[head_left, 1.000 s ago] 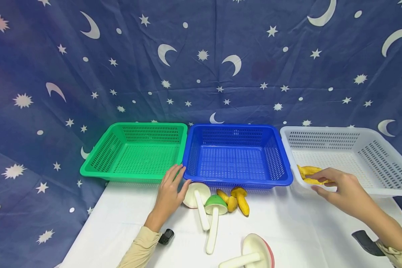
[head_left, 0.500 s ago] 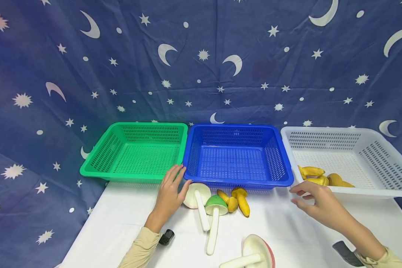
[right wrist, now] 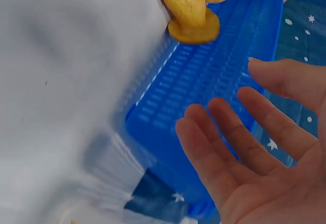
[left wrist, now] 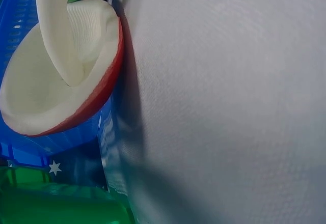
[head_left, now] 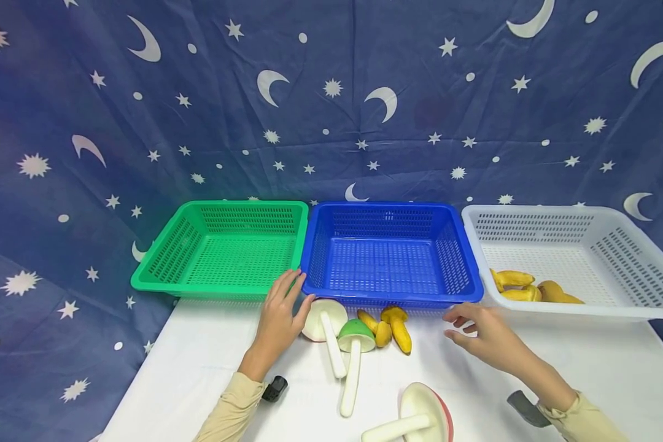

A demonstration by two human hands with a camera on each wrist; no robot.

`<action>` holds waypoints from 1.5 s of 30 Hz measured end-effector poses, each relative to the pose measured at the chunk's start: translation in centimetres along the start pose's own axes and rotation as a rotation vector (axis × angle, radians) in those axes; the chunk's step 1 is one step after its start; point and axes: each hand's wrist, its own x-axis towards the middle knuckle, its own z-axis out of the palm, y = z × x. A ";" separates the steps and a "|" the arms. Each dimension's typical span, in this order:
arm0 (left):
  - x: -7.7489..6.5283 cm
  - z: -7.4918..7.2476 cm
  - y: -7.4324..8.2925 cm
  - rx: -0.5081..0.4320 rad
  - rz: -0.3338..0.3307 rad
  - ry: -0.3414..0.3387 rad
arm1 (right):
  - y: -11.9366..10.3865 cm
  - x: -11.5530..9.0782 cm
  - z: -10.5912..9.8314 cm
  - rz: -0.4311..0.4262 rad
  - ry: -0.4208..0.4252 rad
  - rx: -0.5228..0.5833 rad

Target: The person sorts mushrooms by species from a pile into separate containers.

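Observation:
My left hand (head_left: 277, 325), holding nothing, lies with its fingertips at the meeting front corners of the green basket (head_left: 199, 288) and the blue basket (head_left: 387, 299). Beside its thumb is a model mushroom (head_left: 325, 319) with a white underside; the left wrist view shows its red cap edge (left wrist: 104, 84). My right hand (head_left: 488, 336) hovers by the blue basket's front right corner, fingers spread and nothing held, as in the right wrist view (right wrist: 254, 147). Between the hands lie a green-capped mushroom (head_left: 356, 344) and two yellow-brown mushrooms (head_left: 400, 331).
A white basket (head_left: 585, 312) at the right holds several yellow-brown mushrooms (head_left: 516, 279). Nearer the front of the white-covered table (head_left: 475, 405), a red-edged mushroom (head_left: 420, 417) lies on its side. A dark blue star-patterned cloth (head_left: 331, 123) hangs behind the baskets.
My right hand has let go of a yellow-brown mushroom in the white basket and moved left to the blue basket's corner. The left hand has stayed where it was.

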 end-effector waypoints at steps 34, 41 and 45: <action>-0.2 0.4 -0.3 0.005 0.010 0.022 | -0.1 3.1 9.4 -0.067 0.030 0.076; -0.2 0.4 -0.2 0.006 0.005 0.018 | -0.4 3.2 9.5 -0.028 0.049 0.103; -0.2 0.4 -0.3 0.008 0.010 0.022 | -0.4 3.0 9.3 -0.026 0.044 0.112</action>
